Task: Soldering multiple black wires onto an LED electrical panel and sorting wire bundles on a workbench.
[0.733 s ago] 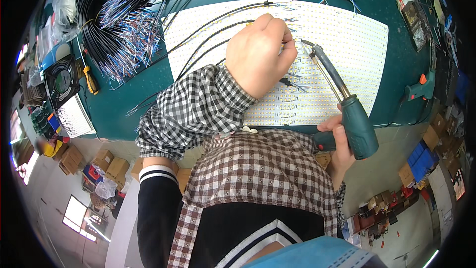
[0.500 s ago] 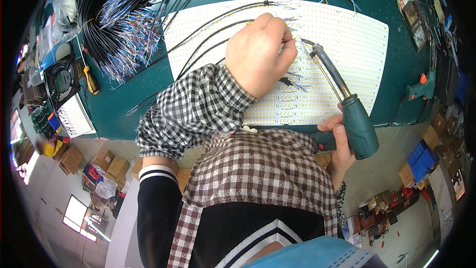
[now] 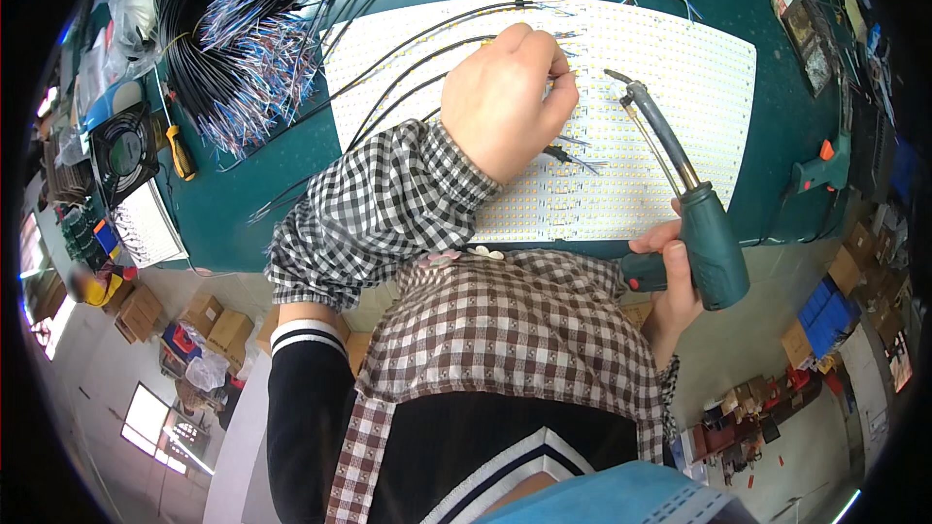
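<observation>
My left hand [image 3: 510, 102] is closed in a pinch above the white LED circuit board [image 3: 670, 155]. It appears to grip a black cable [image 3: 419, 90] whose thin wire ends reach the middle of the board; the fingertips partly hide that cable's end. In my right hand [image 3: 670, 272] is a green-handled soldering gun [image 3: 714, 247], gripped by its pistol handle. Its bent tip [image 3: 615, 75] points left and hangs a little to the right of my left fingers, apart from them. More black cables lie across the board's left half, their stripped wires at its middle seam.
A thick bundle of black cables [image 3: 238, 87] with coloured wire ends lies at the far left of the green table [image 3: 243, 204]. A yellow screwdriver [image 3: 179, 153] and a black fan [image 3: 123, 153] are near it. A green tool [image 3: 823, 170] rests at the right edge.
The soldering gun's tip has moved right, away from my left fingertips and the wires. My left hand stays nearly in place, still pinched.
</observation>
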Motion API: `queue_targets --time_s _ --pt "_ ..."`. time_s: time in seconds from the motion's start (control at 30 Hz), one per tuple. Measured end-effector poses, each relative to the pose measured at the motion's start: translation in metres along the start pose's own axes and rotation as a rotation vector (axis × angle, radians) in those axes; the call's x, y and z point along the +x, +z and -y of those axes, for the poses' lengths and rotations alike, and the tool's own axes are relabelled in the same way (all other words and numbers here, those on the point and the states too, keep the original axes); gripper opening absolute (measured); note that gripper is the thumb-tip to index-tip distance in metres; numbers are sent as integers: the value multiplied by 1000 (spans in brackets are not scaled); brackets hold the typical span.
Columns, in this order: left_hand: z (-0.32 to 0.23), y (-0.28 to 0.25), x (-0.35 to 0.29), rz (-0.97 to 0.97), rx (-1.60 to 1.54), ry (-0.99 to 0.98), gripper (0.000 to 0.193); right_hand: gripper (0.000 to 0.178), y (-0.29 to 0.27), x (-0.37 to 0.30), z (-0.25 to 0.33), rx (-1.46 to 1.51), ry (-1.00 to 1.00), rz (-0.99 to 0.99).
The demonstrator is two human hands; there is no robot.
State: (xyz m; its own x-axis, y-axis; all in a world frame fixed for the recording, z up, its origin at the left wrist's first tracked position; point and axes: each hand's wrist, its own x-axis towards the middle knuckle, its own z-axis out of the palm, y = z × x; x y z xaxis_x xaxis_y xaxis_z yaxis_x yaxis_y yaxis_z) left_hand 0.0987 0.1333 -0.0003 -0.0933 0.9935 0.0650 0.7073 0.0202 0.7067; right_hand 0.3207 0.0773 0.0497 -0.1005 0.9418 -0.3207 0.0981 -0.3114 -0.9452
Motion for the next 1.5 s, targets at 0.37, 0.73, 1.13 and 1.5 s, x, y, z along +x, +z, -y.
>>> queue_targets --time_s 0.37,0.73,1.13,1.5 --pt "10 -21 -17 257 17 342 12 32 1 -1 1 126 -20 -118" --pt "5 -23 -26 82 138 187 10 39 -5 -8 -5 135 -30 -101" --pt "0 -21 -22 79 32 153 12 40 -9 -9 -8 92 -29 -70" --pt "2 -14 -16 65 -75 93 8 43 -4 -15 -9 10 -37 -39"
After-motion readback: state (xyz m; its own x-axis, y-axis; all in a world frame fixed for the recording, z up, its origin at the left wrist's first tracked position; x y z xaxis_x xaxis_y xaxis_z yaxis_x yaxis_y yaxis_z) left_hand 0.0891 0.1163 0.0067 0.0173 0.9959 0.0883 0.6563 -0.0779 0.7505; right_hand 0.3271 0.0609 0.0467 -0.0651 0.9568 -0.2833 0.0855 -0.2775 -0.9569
